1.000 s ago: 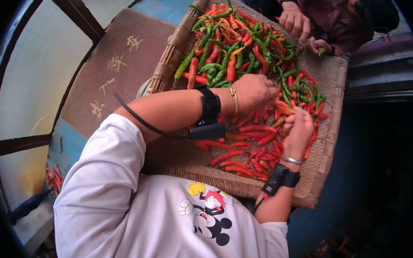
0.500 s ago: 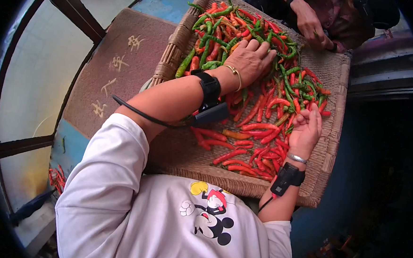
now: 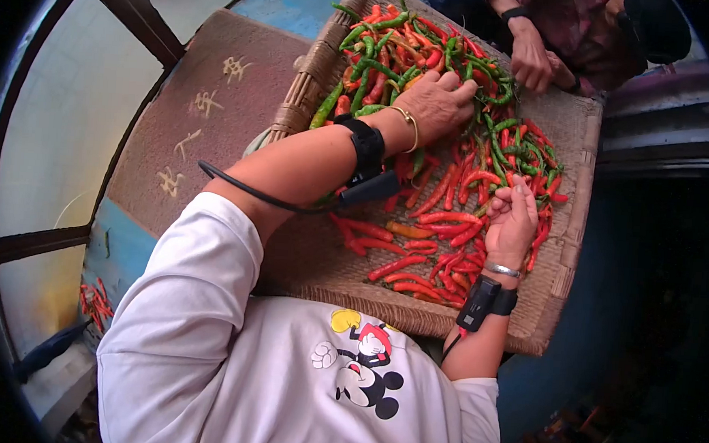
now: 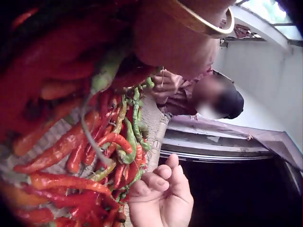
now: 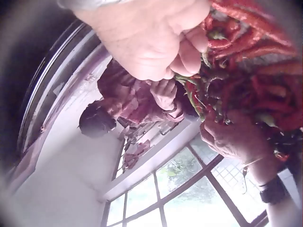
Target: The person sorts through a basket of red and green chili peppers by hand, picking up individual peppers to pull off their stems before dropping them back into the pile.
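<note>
Red and green peppers [image 3: 381,53] are heaped at the far side of a woven tray [image 3: 559,258], with mostly red ones [image 3: 448,219] spread nearer the body. My left hand [image 3: 436,109], with a gold bracelet, reaches onto the heap with bent fingers; its fingertips are hidden among peppers, so what they hold cannot be told. At the right side, my right hand [image 3: 511,223] lies palm up beside green and red peppers, fingers loosely curled. In the left wrist view this right hand [image 4: 161,196] shows no pepper in it.
Another person's hands [image 3: 534,66] are at the tray's far right corner. The tray's raised left rim [image 3: 297,96] runs beside my left forearm. A brown mat [image 3: 190,122] lies to the left, and several red peppers [image 3: 95,303] lie at the lower left.
My left hand has moved up from the middle onto the heap. The right hand has let go of the orange-red pepper it pinched earlier. The other person's hands have come together.
</note>
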`<state>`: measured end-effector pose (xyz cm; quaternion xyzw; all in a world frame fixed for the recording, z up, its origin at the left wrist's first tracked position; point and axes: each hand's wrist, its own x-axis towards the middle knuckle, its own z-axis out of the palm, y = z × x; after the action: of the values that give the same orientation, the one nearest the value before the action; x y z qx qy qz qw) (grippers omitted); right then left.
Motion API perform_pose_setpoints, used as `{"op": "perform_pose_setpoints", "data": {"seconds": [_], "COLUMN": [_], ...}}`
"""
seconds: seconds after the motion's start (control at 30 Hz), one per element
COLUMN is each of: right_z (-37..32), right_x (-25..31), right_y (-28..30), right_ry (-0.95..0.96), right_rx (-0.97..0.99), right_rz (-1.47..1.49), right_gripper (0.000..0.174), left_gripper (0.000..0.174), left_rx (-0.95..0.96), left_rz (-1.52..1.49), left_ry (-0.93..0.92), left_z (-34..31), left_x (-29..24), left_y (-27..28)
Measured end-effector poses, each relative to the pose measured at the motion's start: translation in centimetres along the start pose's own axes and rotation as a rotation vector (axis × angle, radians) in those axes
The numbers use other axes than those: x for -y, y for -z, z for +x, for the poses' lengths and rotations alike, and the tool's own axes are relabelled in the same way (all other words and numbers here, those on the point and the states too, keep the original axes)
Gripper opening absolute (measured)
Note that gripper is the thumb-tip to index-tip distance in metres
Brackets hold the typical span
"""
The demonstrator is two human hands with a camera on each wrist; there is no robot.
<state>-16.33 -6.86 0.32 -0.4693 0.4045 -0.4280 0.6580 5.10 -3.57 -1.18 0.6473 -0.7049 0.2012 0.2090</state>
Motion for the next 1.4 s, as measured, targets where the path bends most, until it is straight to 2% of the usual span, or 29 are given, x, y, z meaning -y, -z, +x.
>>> {"op": "perform_pose_setpoints", "data": {"seconds": [0.1, 0.17, 0.2, 0.3, 0.43, 0.63, 0.73, 0.77, 0.83, 0.87, 0.97, 1.0, 1.07, 1.1, 1.17, 1.23, 1.3, 1.37, 1.4], "right_z": [-0.1, -0.4, -0.4, -0.6, -0.8, -1.0, -0.8, -0.6, -0.3, -0.2, 0.5, 0.7, 1.2, 1.4, 1.7, 0.5, -0.5, -0.8, -0.7], "right_x": [-0.3, -0.3, -0.3, -0.5, -0.4, -0.7, -0.2, 0.1, 0.6, 0.8, 1.2, 1.3, 1.5, 1.4, 0.8, 0.9, 0.9, 0.4, 0.1], "right_y": [-0.3, -0.6, -0.7, -1.1, -1.4, -1.4, -0.8, -0.4, 0.3, 0.6, 1.8, 1.7, 1.9, 2.4, 3.3, 1.5, -0.1, -1.5, -1.5], "right_ry": [-0.010, -0.010, -0.030, -0.077, -0.070, -0.140, -0.150, -0.152, -0.155, -0.154, -0.127, -0.040, 0.093, 0.095, 0.004, -0.026, -0.128, -0.108, -0.074], "right_rx": [0.016, 0.011, 0.054, 0.114, 0.165, 0.187, 0.156, 0.150, 0.143, 0.125, 0.143, 0.043, -0.105, -0.103, -0.147, -0.100, 0.110, 0.091, 0.141], "right_rz": [-0.020, -0.042, -0.083, -0.169, -0.117, 0.081, 0.099, 0.031, -0.037, -0.060, -0.045, 0.044, 0.150, 0.148, 0.149, 0.077, -0.085, -0.091, -0.083], "right_gripper": [0.021, 0.021, 0.021, 0.025, 0.030, 0.024, 0.023, 0.021, 0.020, 0.020, 0.020, 0.021, 0.029, 0.029, 0.033, 0.033, 0.032, 0.030, 0.028], "left_gripper": [0.015, 0.013, 0.014, 0.015, 0.020, 0.025, 0.029, 0.029, 0.026, 0.026, 0.027, 0.027, 0.025, 0.025, 0.023, 0.022, 0.022, 0.022, 0.022], "left_rx": [-0.064, 0.066, -0.061, -0.062, -0.021, 0.056, 0.102, 0.103, 0.090, 0.123, 0.233, 0.230, 0.360, 0.357, 0.449, 0.456, 0.465, 0.519, 0.521], "left_rz": [0.017, -0.114, -0.164, -0.287, -0.380, -0.453, -0.825, -0.826, -1.106, -1.144, -1.280, -1.281, -1.374, -1.375, -1.577, -1.611, -1.643, -1.675, -1.675], "left_ry": [-0.068, -0.030, -0.062, -0.050, -0.014, -0.061, 0.219, 0.218, 0.447, 0.494, 0.575, 0.576, 0.625, 0.625, 0.693, 0.705, 0.715, 0.643, 0.645], "left_z": [-0.2, -0.2, -0.1, -0.3, -0.6, -1.3, -1.4, -1.4, -1.3, -1.2, -1.2, -1.2, -0.9, -0.9, -0.9, -0.9, -0.9, -1.0, -1.1], "left_x": [0.3, -0.4, -0.7, -2.3, -3.9, -5.5, -6.0, -5.9, -5.6, -5.4, -5.0, -5.1, -5.0, -5.0, -5.1, -5.1, -5.0, -5.0, -5.1], "left_y": [-0.1, 0.6, 0.7, 1.6, 2.3, 3.2, 3.3, 2.9, 2.0, 1.6, 0.6, 1.1, 2.1, 1.9, 1.3, 1.2, 1.2, 1.1, 1.0]}}
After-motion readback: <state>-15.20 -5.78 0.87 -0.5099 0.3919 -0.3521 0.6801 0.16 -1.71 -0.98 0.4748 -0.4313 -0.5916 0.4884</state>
